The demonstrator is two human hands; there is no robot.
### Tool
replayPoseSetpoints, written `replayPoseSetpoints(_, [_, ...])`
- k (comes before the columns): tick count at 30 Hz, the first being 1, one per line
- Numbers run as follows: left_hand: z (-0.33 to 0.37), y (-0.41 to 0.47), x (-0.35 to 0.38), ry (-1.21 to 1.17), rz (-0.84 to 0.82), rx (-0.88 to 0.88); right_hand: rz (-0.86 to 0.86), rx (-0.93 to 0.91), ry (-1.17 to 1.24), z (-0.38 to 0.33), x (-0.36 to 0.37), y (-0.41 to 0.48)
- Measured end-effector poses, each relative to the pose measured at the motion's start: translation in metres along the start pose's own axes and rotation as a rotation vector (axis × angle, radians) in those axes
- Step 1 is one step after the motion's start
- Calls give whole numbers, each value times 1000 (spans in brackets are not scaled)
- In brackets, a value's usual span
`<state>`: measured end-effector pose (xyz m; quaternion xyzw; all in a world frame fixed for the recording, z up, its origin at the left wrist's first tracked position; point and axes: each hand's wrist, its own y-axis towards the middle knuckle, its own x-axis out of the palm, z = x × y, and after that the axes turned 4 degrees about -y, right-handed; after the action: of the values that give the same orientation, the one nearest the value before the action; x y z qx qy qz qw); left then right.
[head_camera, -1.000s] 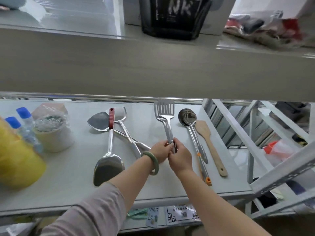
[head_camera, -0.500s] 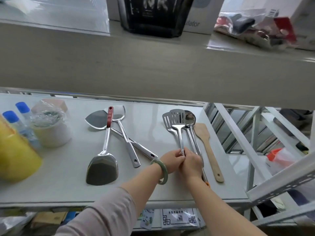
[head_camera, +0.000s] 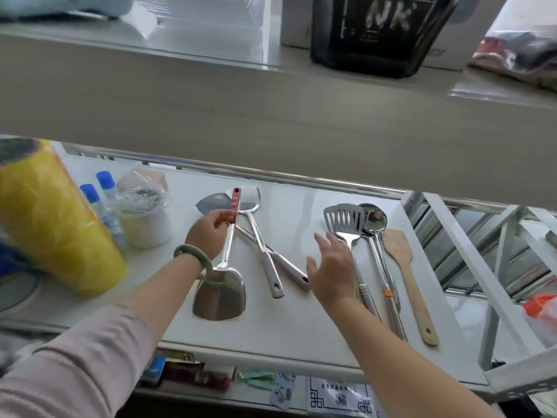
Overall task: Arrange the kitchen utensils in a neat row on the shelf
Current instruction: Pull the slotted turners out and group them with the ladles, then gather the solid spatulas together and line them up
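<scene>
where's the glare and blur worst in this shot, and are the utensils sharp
Head view: glare streaks the glossy upper shelf; the yellow roll at the left edge is smeared and soft; wide-angle bending bows the shelf rail; the slotted spatula and wooden spatula stay fairly sharp.
</scene>
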<state>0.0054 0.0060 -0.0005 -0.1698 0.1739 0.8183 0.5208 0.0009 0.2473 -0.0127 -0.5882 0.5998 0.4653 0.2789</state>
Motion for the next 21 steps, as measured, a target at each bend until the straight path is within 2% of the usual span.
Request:
replayPoseSetpoints(3, [-23,9,-30,96,40,-36,-41,-61,80,-25,11,2])
replayPoseSetpoints(7, [-42,12,-41,248,-22,-7,-120,-97,112,-47,26,3])
replayPoseSetpoints(14, [-56,6,-24,605,-290,289,-256,-29,137,-61,43,-1])
replayPoseSetpoints(18, [-57,9,-13,748,-382,436,-240,-8,124,-62,50,-6])
replayPoseSetpoints(21, [-57,12,-7,810,-455,528,-178,-6,22,-60,54,-8])
